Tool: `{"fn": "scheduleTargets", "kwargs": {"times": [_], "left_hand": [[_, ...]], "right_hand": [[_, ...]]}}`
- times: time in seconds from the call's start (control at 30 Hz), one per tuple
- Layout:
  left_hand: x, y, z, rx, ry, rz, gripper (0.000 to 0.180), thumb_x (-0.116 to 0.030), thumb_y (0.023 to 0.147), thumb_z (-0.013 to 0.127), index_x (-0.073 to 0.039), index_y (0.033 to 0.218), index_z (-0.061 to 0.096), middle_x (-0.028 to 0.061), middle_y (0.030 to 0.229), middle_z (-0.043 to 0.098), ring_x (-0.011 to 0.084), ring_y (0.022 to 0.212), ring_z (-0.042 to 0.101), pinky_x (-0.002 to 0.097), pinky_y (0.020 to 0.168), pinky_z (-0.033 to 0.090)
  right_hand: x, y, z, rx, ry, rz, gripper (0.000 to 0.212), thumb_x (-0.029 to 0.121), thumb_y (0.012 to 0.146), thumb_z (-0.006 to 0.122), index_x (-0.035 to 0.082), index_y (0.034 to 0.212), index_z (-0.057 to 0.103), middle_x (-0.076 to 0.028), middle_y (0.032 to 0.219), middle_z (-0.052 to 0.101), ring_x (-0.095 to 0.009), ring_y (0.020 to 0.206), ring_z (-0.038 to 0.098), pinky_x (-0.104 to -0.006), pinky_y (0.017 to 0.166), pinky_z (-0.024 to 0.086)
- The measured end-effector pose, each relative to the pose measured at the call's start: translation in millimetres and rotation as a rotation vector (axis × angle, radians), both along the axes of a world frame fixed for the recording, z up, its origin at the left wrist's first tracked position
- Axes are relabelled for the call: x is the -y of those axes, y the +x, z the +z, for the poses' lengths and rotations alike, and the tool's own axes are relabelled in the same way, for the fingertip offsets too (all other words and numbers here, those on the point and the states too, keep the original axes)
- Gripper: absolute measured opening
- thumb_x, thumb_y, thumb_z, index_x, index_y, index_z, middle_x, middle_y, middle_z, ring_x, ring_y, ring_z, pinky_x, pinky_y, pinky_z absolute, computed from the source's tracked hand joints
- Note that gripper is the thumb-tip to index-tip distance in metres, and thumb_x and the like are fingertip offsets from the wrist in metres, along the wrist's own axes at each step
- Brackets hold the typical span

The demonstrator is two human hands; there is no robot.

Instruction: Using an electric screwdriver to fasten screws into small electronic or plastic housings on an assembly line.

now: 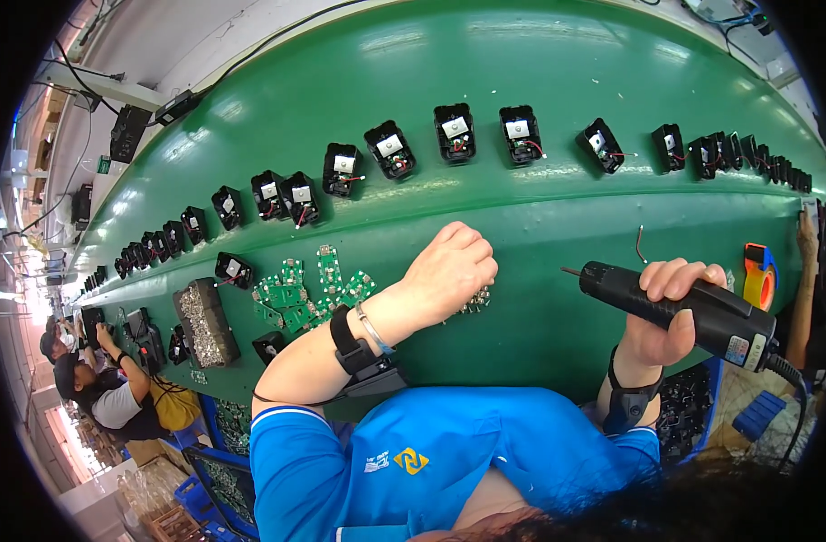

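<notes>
My right hand (655,341) is wrapped around a black electric screwdriver (623,293), its thin bit pointing left and its cable trailing down from the rear end. My left hand (447,274) hovers low at the middle of the green bench with its fingers curled together. What they pinch, if anything, is hidden. Just under those fingers lies a small heap of shiny metal screws (477,302), partly covered by the hand. Green circuit boards (286,295) are piled left of my left forearm. Beyond both hands, open black housings (455,134) with white plates and thin wires stand in a row.
A dark box of small metal parts (205,322) sits at the left. Orange tape on a blue dispenser (759,276) lies right of the screwdriver. A loose wire (641,244) rests near its tip. Co-workers (106,384) sit at the left; another person's arm (804,280) shows far right.
</notes>
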State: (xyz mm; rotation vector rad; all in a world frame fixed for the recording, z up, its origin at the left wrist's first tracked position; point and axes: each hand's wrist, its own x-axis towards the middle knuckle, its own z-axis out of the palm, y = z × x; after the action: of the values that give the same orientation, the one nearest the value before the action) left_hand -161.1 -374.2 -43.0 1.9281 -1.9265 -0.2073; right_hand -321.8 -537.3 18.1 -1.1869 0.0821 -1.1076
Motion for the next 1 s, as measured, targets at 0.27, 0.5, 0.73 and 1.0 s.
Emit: {"fn": "scheduleTargets", "kwargs": {"times": [0.27, 0.5, 0.73, 1.0], "left_hand": [[-2, -8, 16, -0.24, 0.042, -0.056, 0.018, -0.014, 0.058, 0.066, -0.009, 0.073, 0.058, 0.0026, 0.073, 0.048, 0.022, 0.079, 0.046, 0.0346, 0.078, 0.037], [3, -17, 7, -0.097, 0.074, -0.104, 0.012, -0.012, 0.058, 0.061, -0.009, 0.068, 0.057, 0.0016, 0.073, 0.047, 0.0211, 0.08, 0.045, 0.034, 0.079, 0.036], [17, -19, 22, -0.51, 0.082, 0.069, 0.008, -0.008, 0.07, 0.057, -0.005, 0.077, 0.055, 0.0038, 0.077, 0.054, 0.0205, 0.076, 0.051, 0.0325, 0.072, 0.041], [60, -28, 15, -2.096, 0.06, 0.325, 0.013, -0.008, 0.077, 0.057, 0.0, 0.088, 0.057, 0.0073, 0.077, 0.057, 0.0145, 0.068, 0.052, 0.0262, 0.067, 0.045]], "right_hand": [[3, 0, 1, -0.011, 0.03, 0.023, 0.039, 0.02, 0.071, 0.055, 0.006, 0.104, 0.039, -0.003, 0.074, 0.043, -0.013, 0.061, 0.042, -0.0263, 0.057, 0.036], [3, 1, 4, -0.008, 0.017, 0.014, 0.039, 0.021, 0.071, 0.056, 0.007, 0.102, 0.038, -0.003, 0.073, 0.043, -0.013, 0.059, 0.042, -0.0252, 0.053, 0.035], [17, -4, 17, 0.091, 0.056, -0.069, 0.04, 0.02, 0.07, 0.056, 0.006, 0.102, 0.037, -0.003, 0.072, 0.042, -0.012, 0.058, 0.041, -0.0253, 0.054, 0.035], [30, 0, 38, 0.368, 0.205, -0.071, 0.041, 0.021, 0.07, 0.056, 0.006, 0.103, 0.036, -0.002, 0.071, 0.042, -0.012, 0.058, 0.043, -0.0255, 0.053, 0.036]]}}
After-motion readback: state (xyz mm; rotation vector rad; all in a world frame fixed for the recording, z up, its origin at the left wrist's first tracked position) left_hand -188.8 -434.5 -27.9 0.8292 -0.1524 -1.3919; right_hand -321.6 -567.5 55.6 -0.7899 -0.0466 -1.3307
